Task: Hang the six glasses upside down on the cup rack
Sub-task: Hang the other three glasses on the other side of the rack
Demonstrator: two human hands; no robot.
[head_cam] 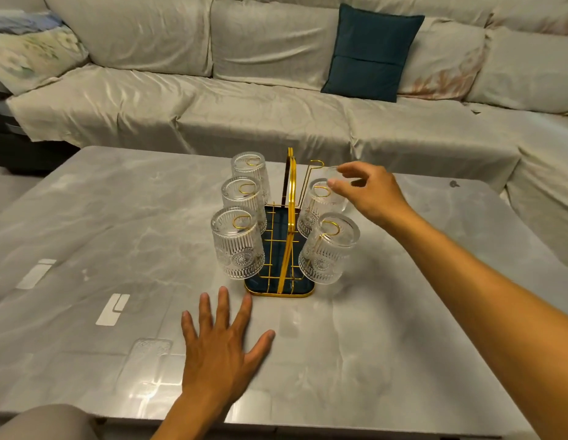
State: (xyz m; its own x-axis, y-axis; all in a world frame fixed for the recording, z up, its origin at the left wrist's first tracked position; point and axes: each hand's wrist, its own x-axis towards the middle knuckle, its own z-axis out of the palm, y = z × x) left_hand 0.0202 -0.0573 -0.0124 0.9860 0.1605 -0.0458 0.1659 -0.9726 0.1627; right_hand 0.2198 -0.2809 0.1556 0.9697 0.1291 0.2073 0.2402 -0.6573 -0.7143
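A gold wire cup rack [290, 192] with a dark blue tray base [277, 289] stands mid-table. Three ribbed clear glasses hang upside down on its left side: the near one [239, 246], the middle one [243, 198] and the far one [250, 168]. On the right side hang a near glass [327, 249] and a middle glass [312, 208]. My right hand [368, 192] grips a sixth glass [339, 198] by its upturned base, just right of the bare far-right hook [316, 163]. My left hand [222, 341] lies flat on the table in front of the rack, fingers spread.
The grey marble-look table [117, 217] has a glossy top with light reflections. Behind it runs a sofa under a pale cover [244, 106], with a dark teal cushion [371, 52] and a floral pillow [31, 55].
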